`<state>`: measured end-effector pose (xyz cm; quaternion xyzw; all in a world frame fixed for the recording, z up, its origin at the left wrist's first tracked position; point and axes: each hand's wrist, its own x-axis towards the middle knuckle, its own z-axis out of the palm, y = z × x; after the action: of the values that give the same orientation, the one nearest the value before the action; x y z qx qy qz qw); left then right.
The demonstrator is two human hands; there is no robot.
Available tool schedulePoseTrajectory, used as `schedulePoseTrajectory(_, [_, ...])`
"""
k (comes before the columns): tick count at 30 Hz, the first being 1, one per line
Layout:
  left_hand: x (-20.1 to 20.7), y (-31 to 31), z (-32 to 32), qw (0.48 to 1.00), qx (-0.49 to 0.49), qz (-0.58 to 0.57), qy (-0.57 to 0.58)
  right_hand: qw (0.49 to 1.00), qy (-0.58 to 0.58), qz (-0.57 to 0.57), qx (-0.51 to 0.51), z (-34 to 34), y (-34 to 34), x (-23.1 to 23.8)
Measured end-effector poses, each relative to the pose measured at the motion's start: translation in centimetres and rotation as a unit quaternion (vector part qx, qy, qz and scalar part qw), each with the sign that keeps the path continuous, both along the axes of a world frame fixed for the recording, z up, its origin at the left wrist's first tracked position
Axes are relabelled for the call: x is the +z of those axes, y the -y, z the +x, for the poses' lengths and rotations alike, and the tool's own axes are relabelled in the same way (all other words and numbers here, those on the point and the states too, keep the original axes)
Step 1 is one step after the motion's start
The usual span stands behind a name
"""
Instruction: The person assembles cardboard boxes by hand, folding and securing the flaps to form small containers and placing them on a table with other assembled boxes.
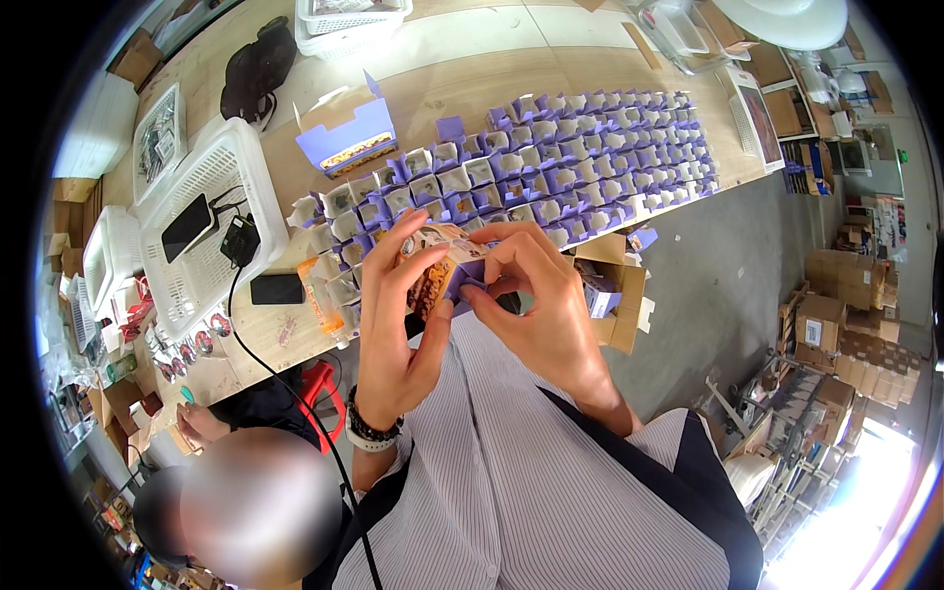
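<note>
I see the small printed box (430, 287) up in the person's two hands, between their chest and the table (462, 49), its sides partly covered by fingers. The left hand (398, 315) clasps it from the left, fingers along the far side and thumb at the near edge; the right hand (536, 295) pinches its purple edge between thumb and forefinger. Just beyond, crowding that stretch of table, stand close rows of open purple cartons (565, 157), with a larger purple display box (349, 143) behind their left end. A white basket (264, 187) takes up the table to the left, holding a black-screened device (187, 231) and a black adapter (240, 242); a dark phone (277, 289) lies beside it. A black cable (295, 397) trails down past the left forearm. An open cardboard box (629, 315) sits near the right hand, and a co-worker's hand (204, 424) shows at lower left.
</note>
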<state>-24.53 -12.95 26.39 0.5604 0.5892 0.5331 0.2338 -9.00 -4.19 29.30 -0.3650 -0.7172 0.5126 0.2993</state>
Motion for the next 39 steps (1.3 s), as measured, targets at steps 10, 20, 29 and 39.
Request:
schedulePoseTrajectory(10, [-0.3,0.1,-0.1,1.0,-0.004,0.001,0.003,1.0,0.004,-0.011,-0.018,-0.3,0.3,0.0])
schedulePoseTrajectory(20, [0.2,0.4,-0.1,1.0,-0.003,-0.004,-0.028,1.0,0.011,0.007,-0.02,-0.5,0.6,-0.5])
schedulePoseTrajectory(29, [0.0,0.4,0.1,1.0,-0.016,-0.006,0.003,0.999,0.009,-0.016,-0.039,-0.3,0.2,-1.1])
schedulePoseTrajectory(39, [-0.5,0.4,0.1,0.999,-0.03,-0.006,0.009,0.999,0.028,-0.013,-0.043,-0.3,0.1,-1.7])
